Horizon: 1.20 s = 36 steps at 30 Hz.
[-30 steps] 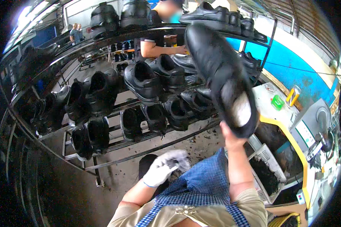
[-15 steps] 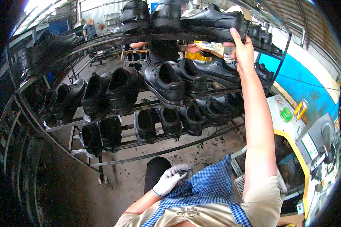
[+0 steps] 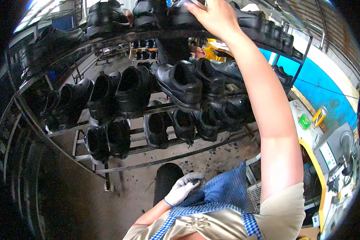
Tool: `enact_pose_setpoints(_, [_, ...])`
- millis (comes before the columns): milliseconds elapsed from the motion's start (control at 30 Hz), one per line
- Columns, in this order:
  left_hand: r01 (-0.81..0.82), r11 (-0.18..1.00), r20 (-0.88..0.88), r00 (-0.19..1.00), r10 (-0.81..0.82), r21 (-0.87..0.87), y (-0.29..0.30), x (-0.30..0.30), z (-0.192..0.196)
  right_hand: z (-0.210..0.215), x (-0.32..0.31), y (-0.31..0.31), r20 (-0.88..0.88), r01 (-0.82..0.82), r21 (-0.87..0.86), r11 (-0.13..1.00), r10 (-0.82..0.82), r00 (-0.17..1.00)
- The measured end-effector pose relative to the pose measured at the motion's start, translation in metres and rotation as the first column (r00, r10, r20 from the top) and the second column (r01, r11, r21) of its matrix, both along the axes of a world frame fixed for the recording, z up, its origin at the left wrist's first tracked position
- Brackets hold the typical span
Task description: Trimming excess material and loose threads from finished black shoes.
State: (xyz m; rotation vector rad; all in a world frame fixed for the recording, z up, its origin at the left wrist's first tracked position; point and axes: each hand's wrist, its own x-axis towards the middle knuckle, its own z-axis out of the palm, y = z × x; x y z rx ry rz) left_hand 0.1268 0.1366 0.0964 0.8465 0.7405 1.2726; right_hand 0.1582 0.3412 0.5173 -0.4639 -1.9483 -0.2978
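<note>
My bare right hand [image 3: 218,20] is raised to the top shelf of a rack. Its thumb lies along a black shoe [image 3: 184,18] there, and the fingers behind look closed on it, partly hidden. Another black shoe [image 3: 248,19] stands just right of my wrist. At my lap, my left hand [image 3: 183,189], in a white glove, is closed round a small dark piece [image 3: 195,182] whose kind I cannot make out. Left along the top shelf sits a black shoe [image 3: 104,20], with another person's hand [image 3: 129,17] beside it.
The dark metal rack [image 3: 124,37] bears several black shoes on its lower tiers, including one tilted shoe [image 3: 180,86]. Dark scraps lie on the floor [image 3: 212,154]. At right are a yellow-edged worktable [image 3: 322,180] and a grey machine [image 3: 334,146]. A person [image 3: 172,50] stands behind the rack.
My right hand has moved left and up, from the side-on shoe's end to the shoe left of it. A further shoe now stands at the top shelf's left. My left hand stays low.
</note>
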Motion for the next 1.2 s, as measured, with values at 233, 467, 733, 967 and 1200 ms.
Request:
enact_pose_setpoints(233, [-0.078, 0.993, -0.207, 0.974, 0.094, 0.086, 0.002, -0.002, 0.018, 0.004, 0.017, -0.025, -0.061, -0.064, -0.347, 0.936, 0.046, 0.997])
enact_pose_setpoints(467, [-0.032, 0.999, 0.199, 0.98, 0.032, -0.005, 0.001, -0.006, 0.016, -0.121, 0.124, -0.057, -0.317, -0.432, 0.086, 0.898, 0.435, 0.842])
enact_pose_setpoints(733, [-0.155, 0.856, 0.213, 0.976, 0.054, 0.492, 0.031, -0.025, 0.111, -0.245, 0.179, -0.132, 0.148, -0.368, -0.065, 0.928, 0.373, 0.916])
enact_pose_setpoints(967, [-0.605, 0.675, -0.046, 0.729, 0.683, 0.423, 0.057, -0.055, 0.088, -0.325, 0.189, -0.126, 0.593, -0.191, -0.468, 0.863, 0.467, 0.655])
enact_pose_setpoints(1200, [-0.526, 0.74, -0.094, 0.786, 0.611, 0.418, 0.047, -0.031, 0.081, -0.334, 0.198, -0.107, -0.014, -0.328, -0.898, 0.295, 0.725, 0.689])
